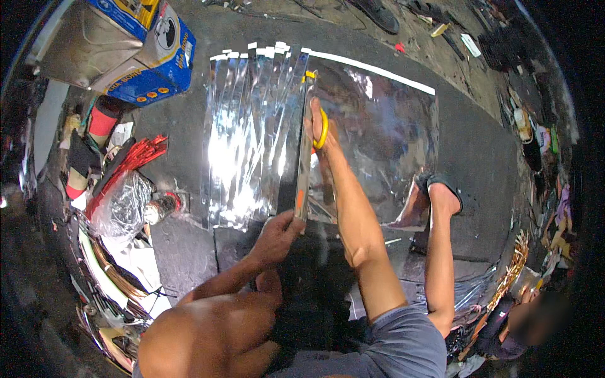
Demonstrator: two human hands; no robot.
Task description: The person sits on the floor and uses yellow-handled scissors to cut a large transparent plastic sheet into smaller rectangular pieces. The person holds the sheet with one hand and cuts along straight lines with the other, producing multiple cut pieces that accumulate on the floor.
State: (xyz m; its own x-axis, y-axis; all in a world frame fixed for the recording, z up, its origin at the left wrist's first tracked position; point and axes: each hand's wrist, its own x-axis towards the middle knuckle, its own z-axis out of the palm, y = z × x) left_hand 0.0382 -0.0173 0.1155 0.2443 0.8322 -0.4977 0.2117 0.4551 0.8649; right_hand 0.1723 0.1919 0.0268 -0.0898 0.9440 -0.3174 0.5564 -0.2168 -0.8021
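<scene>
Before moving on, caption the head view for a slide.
Left hand gripping the near end of a straightedge, right hand farther along, beside silvery strips.

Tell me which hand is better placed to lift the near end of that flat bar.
Probably the left hand: it grips the flat bar at the near end. The right hand is farther up the bar, with a yellow loop against it.

Dk grey flr mat (pixel 472 132) w/ shiny strips (pixel 252 113) L, 1 lg reflective sheet (pixel 378 145) R.
</scene>
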